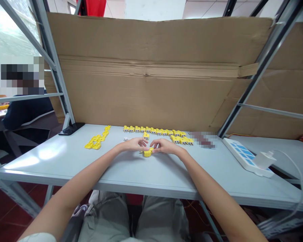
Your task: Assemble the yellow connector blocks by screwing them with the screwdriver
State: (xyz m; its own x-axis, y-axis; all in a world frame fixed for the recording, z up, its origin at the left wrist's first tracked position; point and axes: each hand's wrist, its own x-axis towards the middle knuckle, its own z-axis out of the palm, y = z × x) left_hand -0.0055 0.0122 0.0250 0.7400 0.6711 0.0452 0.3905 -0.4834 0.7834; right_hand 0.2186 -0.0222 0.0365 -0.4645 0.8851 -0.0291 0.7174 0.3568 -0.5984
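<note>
A small yellow plug-like piece [147, 153] is held just above or on the near middle of the table; I cannot tell which. Thin prongs seem to stick out from its left end. My left hand [134, 144] pinches it from the left, with the thumb at its top and the fingers curled. From the right, my right hand [164, 146] grips it between thumb and bent fingers. Right behind the hands stands a single yellow piece with a white, dark-holed face [146, 136]. A tiny whitish part [125, 138] lies beside my left hand.
A row of yellow pieces [153, 131] lines the back of the table [53, 161], with several more [181, 140] at right. Flat yellow parts [93, 142] lie left. A power strip [244, 156] and a phone [71, 129] sit near the frame posts. Someone sits at far left.
</note>
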